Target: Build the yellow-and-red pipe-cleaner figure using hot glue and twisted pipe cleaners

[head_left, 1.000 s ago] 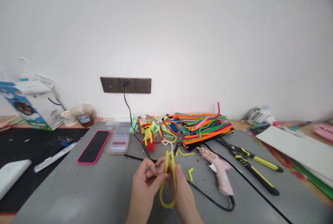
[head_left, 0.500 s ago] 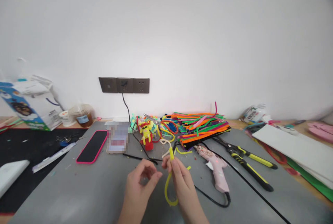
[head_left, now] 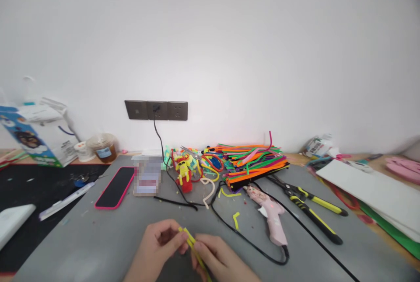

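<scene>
Low over the grey work surface, both my hands hold a folded yellow pipe cleaner (head_left: pixel 189 238). My left hand (head_left: pixel 157 245) pinches it near its upper ends. The fingers of my right hand (head_left: pixel 216 258) are closed on it lower down, and its far end leaves the bottom of the view. Ahead of my hands lie a short bent yellow piece (head_left: pixel 236 220), another yellow piece (head_left: pixel 230 194) and a curled cream pipe cleaner (head_left: pixel 208 194). A small yellow and red figure (head_left: pixel 184 172) stands behind them.
A bundle of coloured pipe cleaners (head_left: pixel 256 166) lies by the wall. To the right are a pink glue gun (head_left: pixel 274 218) with its black cord, yellow-black pliers (head_left: pixel 310 210) and white boards (head_left: pixel 370 199). A pink-edged phone (head_left: pixel 115 188) and a drink cup (head_left: pixel 104 148) sit left.
My hands have come lower and nearer to me with the yellow pipe cleaner. My left hand, free before, now grips it too. The pipe cleaner points up to the left instead of upright.
</scene>
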The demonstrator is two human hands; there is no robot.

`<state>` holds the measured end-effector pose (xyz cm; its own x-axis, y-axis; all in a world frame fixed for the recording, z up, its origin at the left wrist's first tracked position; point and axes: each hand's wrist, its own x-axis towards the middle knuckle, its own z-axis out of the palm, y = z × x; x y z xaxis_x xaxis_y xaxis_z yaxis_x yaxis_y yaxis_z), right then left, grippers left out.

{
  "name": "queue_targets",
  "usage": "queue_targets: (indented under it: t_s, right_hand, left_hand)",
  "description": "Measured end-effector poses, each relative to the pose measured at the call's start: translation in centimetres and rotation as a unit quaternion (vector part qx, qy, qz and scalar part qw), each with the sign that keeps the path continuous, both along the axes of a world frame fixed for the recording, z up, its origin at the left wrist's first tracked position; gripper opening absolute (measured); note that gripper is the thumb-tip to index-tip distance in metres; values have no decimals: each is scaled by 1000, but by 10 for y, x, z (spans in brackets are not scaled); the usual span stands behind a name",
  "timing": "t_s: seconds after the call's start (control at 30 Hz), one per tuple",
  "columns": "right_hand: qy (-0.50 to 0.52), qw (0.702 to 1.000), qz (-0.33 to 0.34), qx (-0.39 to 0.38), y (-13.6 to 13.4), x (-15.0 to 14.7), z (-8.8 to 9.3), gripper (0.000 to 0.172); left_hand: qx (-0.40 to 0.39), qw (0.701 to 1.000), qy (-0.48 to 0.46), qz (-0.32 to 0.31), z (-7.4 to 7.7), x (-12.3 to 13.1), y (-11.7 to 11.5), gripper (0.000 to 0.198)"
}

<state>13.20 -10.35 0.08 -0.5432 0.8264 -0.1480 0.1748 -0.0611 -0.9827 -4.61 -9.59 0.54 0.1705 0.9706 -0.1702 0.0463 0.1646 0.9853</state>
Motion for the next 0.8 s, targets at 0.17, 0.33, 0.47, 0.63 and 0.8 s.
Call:
queue_targets:
  t_s: [0.17, 0.33, 0.47, 0.63, 0.8]
  right_hand:
    - [-75, 996, 56, -13, -1, 10, 4, 44]
    - [-124, 989, 85, -19, 1, 13, 15, 28]
    - [-152, 983, 102, 2, 2, 15, 23, 32]
    - [-231, 966, 48, 100, -8, 35, 43, 20]
    - [-251, 940, -163, 163, -16, 135, 59, 43]
  left_hand:
    - [-60, 998, -16, -17, -4, -2, -8, 43]
    - [-43, 998, -17, -42, -3, 0, -8, 35]
    - [-31, 997, -9, -67, -5, 2, -8, 28]
    - [-82, 994, -47, -63, -7, -7, 3, 33]
    - [-54, 991, -81, 95, -4, -33, 23, 41]
